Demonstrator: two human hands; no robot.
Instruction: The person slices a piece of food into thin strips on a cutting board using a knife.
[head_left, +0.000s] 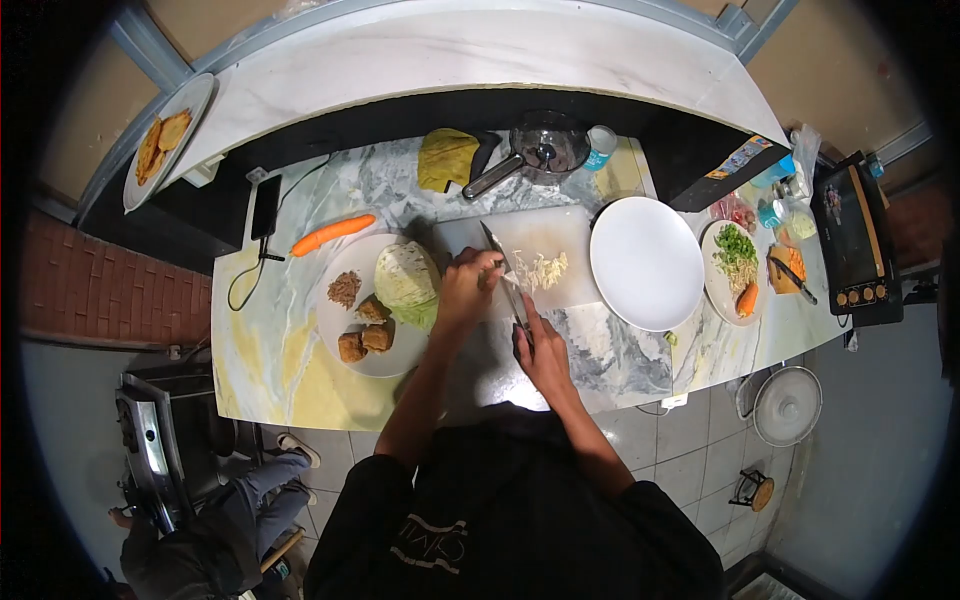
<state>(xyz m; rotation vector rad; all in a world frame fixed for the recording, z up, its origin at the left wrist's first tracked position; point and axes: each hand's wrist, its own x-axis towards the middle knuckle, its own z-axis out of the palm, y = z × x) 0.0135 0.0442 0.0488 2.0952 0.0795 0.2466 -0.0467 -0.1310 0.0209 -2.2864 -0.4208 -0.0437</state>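
Note:
My right hand [541,358] is wrapped round the handle of a knife [510,285], whose blade points up and left over the cutting board [470,235]. Beside the blade, my left hand [470,285] has its fingers bent together over a small pale piece, too small to name. Pale chopped shreds [540,270] lie on the board just right of the blade. To the left, a plate [385,362] holds a cut cabbage [405,275], brown fried pieces [375,337] and a brown minced heap [344,290].
A whole carrot [333,234], a pan [548,148], a green cloth [447,160] and a white plate [647,262] surround the board. Farther right are a plate of chopped greens [735,250] and another knife [795,281]. Another person [205,545] is at the lower left.

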